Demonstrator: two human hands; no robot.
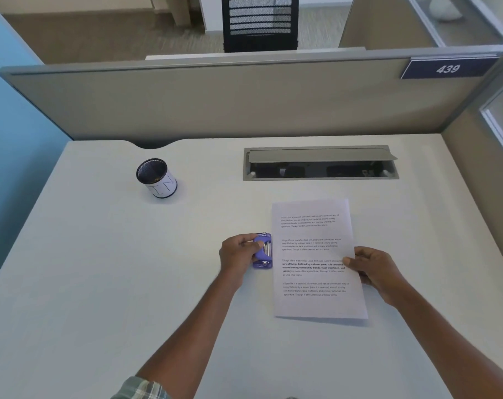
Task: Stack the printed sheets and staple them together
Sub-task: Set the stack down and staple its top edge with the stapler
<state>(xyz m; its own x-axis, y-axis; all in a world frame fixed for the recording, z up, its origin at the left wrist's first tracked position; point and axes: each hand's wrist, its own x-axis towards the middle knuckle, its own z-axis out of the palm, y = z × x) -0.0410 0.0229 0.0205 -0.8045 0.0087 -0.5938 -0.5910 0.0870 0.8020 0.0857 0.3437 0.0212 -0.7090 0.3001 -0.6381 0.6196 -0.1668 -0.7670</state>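
Observation:
The printed sheets (313, 254) lie flat on the white desk (129, 269), right of centre, in one aligned pile with text facing up. A small purple device with metal rods (264, 251), the stapling tool, sits against the pile's left edge at mid-height. My left hand (238, 254) grips this tool from the left, thumb on top. My right hand (374, 269) pinches the right edge of the sheets, thumb on the top page. How many sheets the pile holds I cannot tell.
A black mesh pen cup (156, 177) with a white label stands at the back left. A grey cable hatch (320, 162) with its lid open is set into the desk behind the sheets. A grey partition (215, 99) bounds the far edge.

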